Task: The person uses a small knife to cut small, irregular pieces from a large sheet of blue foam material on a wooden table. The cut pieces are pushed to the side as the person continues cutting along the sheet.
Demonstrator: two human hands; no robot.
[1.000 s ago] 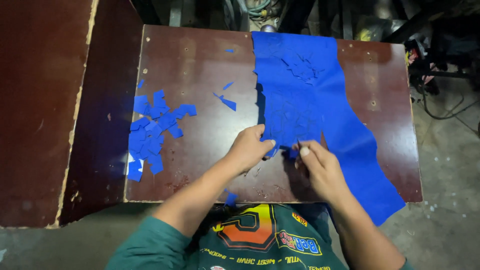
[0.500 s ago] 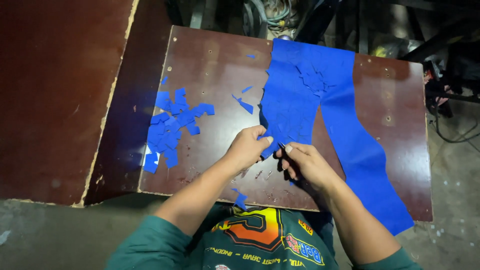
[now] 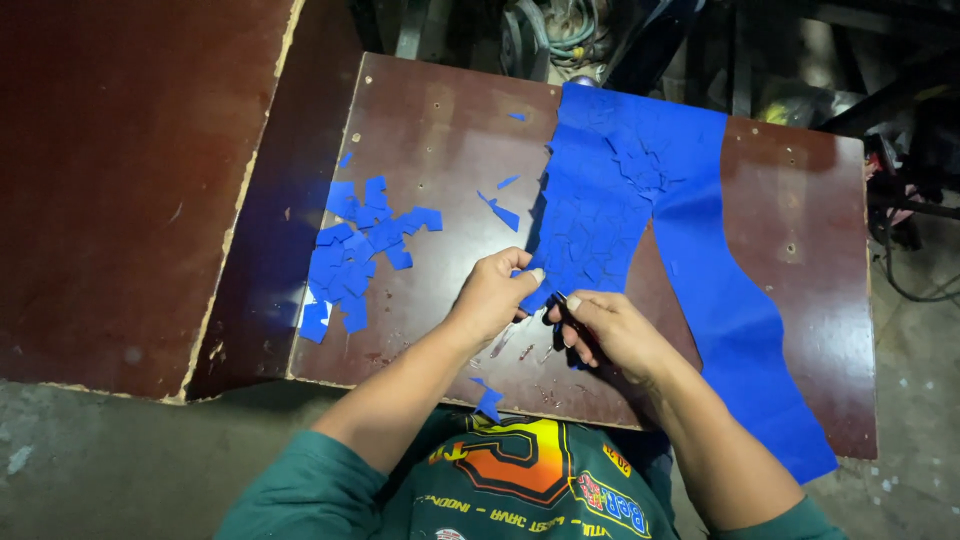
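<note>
A long blue sheet [image 3: 690,250], cracked into small pieces along its left part, lies flat across the counter [image 3: 440,130].

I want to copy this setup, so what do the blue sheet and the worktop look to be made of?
The blue sheet looks like thin matte foam or felt: it lies limp, with scored shapes in it, though the exact stuff is unclear. The worktop seems plywood with a dark reddish-brown smooth film face, pale and chipped along its edges.

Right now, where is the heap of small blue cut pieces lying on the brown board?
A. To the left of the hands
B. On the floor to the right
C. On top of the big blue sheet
A: the heap of small blue pieces lies on the board, left of the left hand and right hand.
</note>
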